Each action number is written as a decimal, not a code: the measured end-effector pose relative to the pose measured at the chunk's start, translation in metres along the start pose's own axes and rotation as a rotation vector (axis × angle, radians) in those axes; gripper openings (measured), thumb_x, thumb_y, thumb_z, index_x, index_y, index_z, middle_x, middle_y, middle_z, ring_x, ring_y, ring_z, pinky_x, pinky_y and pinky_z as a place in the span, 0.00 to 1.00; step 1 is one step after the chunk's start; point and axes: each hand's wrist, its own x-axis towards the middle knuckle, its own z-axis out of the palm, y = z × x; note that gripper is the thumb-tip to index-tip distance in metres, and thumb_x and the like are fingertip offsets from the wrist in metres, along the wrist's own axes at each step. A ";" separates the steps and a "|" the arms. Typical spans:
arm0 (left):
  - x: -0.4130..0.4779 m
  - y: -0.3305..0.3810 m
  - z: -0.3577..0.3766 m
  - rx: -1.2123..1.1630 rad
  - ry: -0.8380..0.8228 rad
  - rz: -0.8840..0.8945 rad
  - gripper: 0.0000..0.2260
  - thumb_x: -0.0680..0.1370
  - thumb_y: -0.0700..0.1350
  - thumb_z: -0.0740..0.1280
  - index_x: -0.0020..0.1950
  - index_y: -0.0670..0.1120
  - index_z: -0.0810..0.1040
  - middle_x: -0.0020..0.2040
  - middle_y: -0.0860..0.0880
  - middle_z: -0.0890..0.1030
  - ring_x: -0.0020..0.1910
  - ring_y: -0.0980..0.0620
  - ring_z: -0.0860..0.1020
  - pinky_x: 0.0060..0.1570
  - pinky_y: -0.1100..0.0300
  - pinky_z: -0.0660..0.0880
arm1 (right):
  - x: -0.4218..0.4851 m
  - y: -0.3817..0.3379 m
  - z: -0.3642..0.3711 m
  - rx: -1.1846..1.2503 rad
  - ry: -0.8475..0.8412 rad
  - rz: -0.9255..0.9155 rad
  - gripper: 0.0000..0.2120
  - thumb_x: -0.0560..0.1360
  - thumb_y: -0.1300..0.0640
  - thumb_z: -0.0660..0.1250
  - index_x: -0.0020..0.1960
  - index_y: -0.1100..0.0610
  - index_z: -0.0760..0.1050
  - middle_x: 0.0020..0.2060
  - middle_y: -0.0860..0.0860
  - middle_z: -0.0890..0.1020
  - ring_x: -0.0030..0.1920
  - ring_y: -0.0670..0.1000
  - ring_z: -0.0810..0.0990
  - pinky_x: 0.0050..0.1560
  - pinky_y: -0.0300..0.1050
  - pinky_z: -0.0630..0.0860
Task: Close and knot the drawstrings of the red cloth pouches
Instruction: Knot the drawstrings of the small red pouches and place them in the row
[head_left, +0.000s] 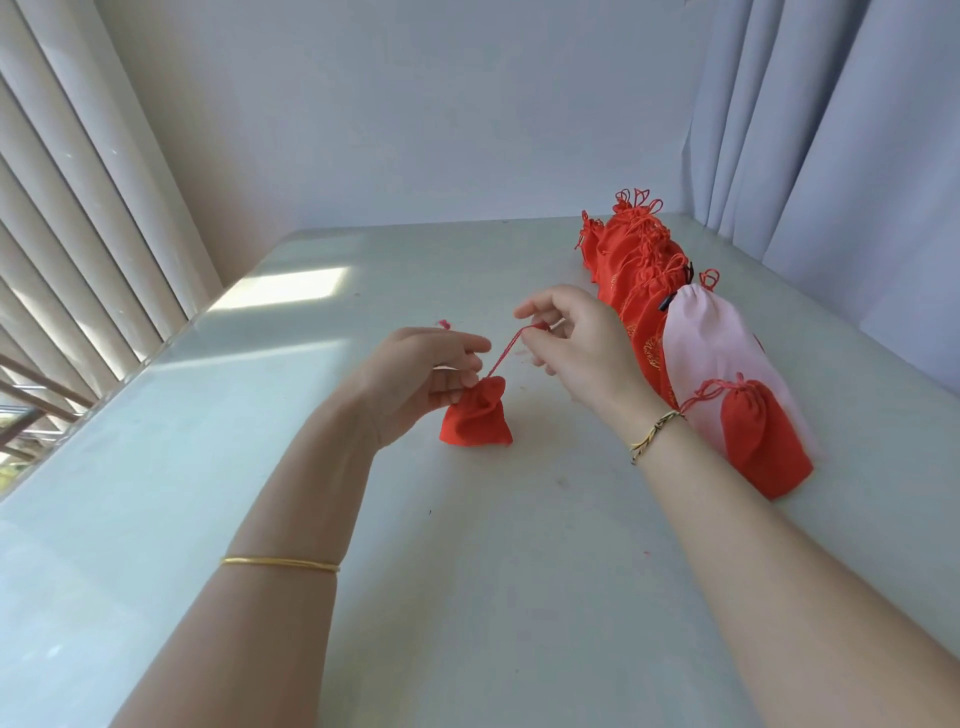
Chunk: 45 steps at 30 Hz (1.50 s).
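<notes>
A small red cloth pouch (477, 420) stands on the white table (467, 571) near the middle, its mouth gathered. My left hand (426, 371) pinches the gathered neck of this pouch. A red drawstring (511, 349) runs taut from the neck up and to the right. My right hand (576, 338) pinches the far end of that string between thumb and fingers. Another red pouch (761, 441) with a looped string lies at the right, by my right forearm.
A pale pink pouch (711, 332) lies under the right-hand red pouch. Behind it a long pile of red pouches (631, 254) with string loops stretches to the back right. Vertical blinds line the left edge, a curtain hangs at the right.
</notes>
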 end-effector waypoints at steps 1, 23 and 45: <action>0.000 -0.001 0.000 0.047 -0.015 -0.007 0.12 0.75 0.32 0.60 0.54 0.37 0.79 0.36 0.47 0.75 0.30 0.55 0.74 0.40 0.61 0.71 | -0.001 -0.002 0.000 0.022 0.002 -0.027 0.09 0.71 0.67 0.64 0.45 0.54 0.76 0.35 0.46 0.75 0.32 0.48 0.78 0.35 0.36 0.73; 0.003 -0.004 -0.001 -0.073 0.014 0.113 0.06 0.78 0.41 0.64 0.46 0.43 0.80 0.31 0.53 0.79 0.27 0.60 0.76 0.32 0.68 0.75 | -0.007 -0.010 0.011 0.091 -0.252 0.040 0.10 0.75 0.62 0.65 0.36 0.52 0.75 0.32 0.49 0.77 0.34 0.46 0.74 0.40 0.40 0.70; -0.001 -0.002 0.007 0.000 0.027 0.193 0.11 0.73 0.28 0.64 0.46 0.43 0.76 0.37 0.48 0.78 0.33 0.56 0.77 0.41 0.64 0.79 | -0.011 -0.008 0.012 0.236 -0.306 0.216 0.08 0.72 0.66 0.65 0.37 0.56 0.75 0.33 0.52 0.78 0.33 0.47 0.74 0.36 0.38 0.69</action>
